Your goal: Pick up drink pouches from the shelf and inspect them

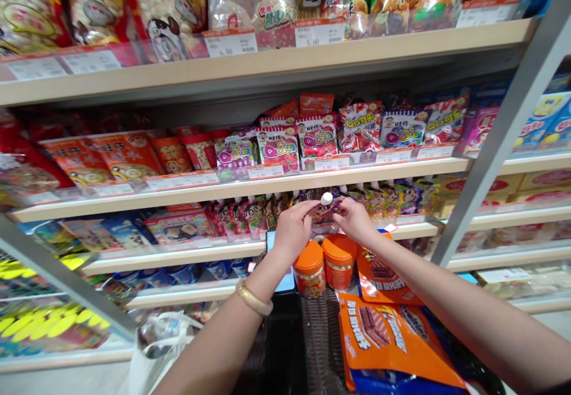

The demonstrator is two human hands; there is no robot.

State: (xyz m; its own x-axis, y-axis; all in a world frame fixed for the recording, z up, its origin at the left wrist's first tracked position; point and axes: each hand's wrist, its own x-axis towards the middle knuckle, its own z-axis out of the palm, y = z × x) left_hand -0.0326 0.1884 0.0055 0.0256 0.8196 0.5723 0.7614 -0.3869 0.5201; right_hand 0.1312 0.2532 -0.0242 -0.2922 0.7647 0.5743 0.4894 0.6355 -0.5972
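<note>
Both my hands reach forward at the lower-middle shelf and hold a spouted jelly pouch (325, 209) between them, its white cap (327, 198) pointing up. My left hand (295, 223) is closed on the pouch's left edge, with a gold bracelet (253, 297) on that wrist. On the other edge my right hand (355, 221) is pinched. Similar spouted pouches (250, 213) stand in a row on the shelf behind. Just below my hands are two orange-lidded jars (311, 270) in a dark woven basket (319, 335).
Orange wafer bags (392, 341) lie in the basket, and a phone-like screen (285, 279) is beside the jars. A white bag (163, 341) hangs at lower left. Gummy candy bags (279, 147) line the shelf above. A grey post (499, 127) rises at right.
</note>
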